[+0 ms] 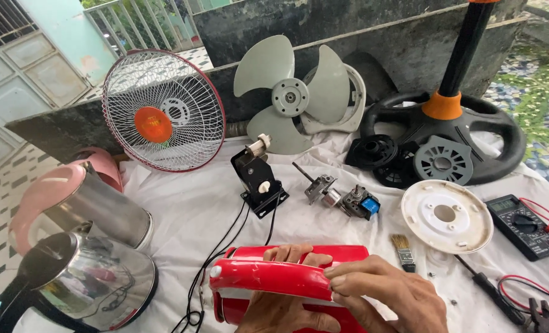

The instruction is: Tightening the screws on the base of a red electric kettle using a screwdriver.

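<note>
**Both hands on red housing**

Your red housing [274,280] sits at the near edge of the worktop [188,209], centre-bottom. Your right hand [388,293] is clamped over its top rim; left hand [286,308] grips it w/ fingers curled over the back edge. Black cables [225,253] run from it to a black bracket [259,179]. Just right: brush [404,251], white disc [446,216], multimeter [524,227]. Left: two kettles [80,246]. Behind: fan grille [162,111], blade [290,95].

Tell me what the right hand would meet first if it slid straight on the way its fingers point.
The right hand points left along the red housing. Past its end it would likely reach the black cables, then the steel kettle; depth is unclear.
</note>
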